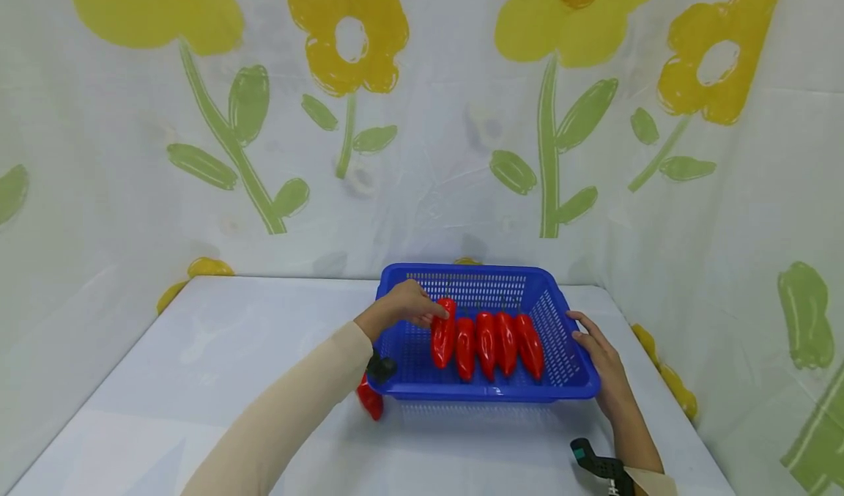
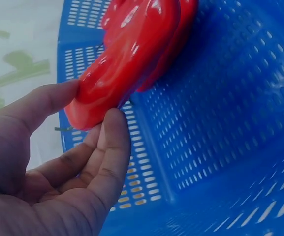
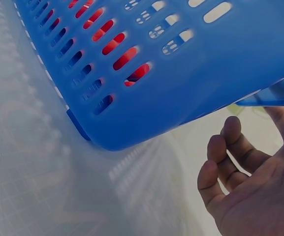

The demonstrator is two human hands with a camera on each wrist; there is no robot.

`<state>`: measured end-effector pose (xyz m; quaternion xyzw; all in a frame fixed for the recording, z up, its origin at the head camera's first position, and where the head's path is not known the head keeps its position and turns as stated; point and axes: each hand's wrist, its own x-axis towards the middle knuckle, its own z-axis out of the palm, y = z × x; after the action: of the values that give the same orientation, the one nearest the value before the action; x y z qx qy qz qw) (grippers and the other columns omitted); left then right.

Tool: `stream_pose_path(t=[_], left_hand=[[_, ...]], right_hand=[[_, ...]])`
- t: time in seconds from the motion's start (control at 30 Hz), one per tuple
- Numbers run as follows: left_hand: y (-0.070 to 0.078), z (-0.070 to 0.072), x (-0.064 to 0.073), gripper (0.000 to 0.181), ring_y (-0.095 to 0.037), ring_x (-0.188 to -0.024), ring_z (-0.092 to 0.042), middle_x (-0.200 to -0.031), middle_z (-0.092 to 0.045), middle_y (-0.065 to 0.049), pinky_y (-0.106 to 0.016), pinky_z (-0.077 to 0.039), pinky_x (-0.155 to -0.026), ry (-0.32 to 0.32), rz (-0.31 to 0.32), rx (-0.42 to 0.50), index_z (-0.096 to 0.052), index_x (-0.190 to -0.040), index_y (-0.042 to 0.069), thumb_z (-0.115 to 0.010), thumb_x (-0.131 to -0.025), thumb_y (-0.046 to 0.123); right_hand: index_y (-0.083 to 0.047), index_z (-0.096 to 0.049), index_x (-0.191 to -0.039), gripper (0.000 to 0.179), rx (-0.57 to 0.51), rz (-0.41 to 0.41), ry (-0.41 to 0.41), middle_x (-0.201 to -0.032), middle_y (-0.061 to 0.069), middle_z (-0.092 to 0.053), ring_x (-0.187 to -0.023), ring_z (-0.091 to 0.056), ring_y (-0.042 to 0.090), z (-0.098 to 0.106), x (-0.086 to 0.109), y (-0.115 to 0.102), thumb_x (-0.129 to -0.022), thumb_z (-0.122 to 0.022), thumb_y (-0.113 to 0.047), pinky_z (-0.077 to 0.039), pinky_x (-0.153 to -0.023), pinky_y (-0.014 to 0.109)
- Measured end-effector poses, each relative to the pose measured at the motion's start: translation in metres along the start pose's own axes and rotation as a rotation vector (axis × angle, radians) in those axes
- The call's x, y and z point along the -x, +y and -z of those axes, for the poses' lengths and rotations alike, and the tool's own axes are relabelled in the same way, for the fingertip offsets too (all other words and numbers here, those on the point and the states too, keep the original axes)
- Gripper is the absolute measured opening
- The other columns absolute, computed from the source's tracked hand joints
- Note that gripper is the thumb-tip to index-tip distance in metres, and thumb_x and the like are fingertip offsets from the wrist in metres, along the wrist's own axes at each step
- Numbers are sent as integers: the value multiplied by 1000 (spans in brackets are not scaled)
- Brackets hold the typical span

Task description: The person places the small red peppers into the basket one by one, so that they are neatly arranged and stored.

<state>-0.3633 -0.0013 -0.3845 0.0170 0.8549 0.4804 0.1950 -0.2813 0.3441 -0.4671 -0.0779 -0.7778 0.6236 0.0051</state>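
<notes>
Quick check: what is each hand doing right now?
Left hand: pinching the leftmost glossy red pepper in the blue perforated plastic basket.
Right hand: open, fingers resting on the basket's right rim.

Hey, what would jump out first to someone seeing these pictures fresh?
A blue basket sits mid-table with a row of glossy red peppers inside. The left hand pinches the leftmost pepper, the right hand rests at the basket's right rim, and one more pepper lies outside.

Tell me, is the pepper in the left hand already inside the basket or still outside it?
Inside. The left hand pinches the pepper over the blue basket floor, beside four other peppers.
</notes>
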Motion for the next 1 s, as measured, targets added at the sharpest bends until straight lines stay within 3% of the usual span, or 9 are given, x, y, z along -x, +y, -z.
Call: stream_pose_path(t=[0.23, 0.4, 0.57, 1.0], left_hand=[[0, -3, -7, 26, -31, -85, -73, -79, -68, -14, -42, -58, -86, 29, 68, -31, -63, -88, -2, -83, -82, 13], [-4, -9, -10, 27, -32, -86, -72, -78, -66, -14, -41, -58, -86, 6, 112, -44, -59, -87, -1, -82, -82, 12], [-5, -15, -12, 30, -33, -87, -72, -84, -66, -16, -44, -58, -85, 3, 137, 15, -59, -96, -5, -82, -81, 8], [-10, -22, -23, 48, -33, -89, -73, -94, -65, -20, -39, -59, -83, 10, 205, -1, -52, -119, -8, -81, -84, 8]], right_hand=[[-34, -32, -156, 56, -1, 9, 9, -162, 14, -24, -132, -42, 41, -1, 1, -1, -103, -43, -52, -59, -83, 32], [-34, -32, -155, 56, -2, 1, 9, -162, 14, -25, -132, -43, 40, -1, 1, -1, -103, -43, -51, -59, -83, 32], [-35, -32, -156, 56, -4, -2, 10, -162, 14, -25, -133, -42, 41, 0, 1, -1, -103, -44, -52, -59, -83, 33], [-33, -35, -154, 56, -9, 11, 6, -162, 12, -24, -136, -39, 42, 0, 0, -1, -102, -46, -51, -56, -89, 38]])
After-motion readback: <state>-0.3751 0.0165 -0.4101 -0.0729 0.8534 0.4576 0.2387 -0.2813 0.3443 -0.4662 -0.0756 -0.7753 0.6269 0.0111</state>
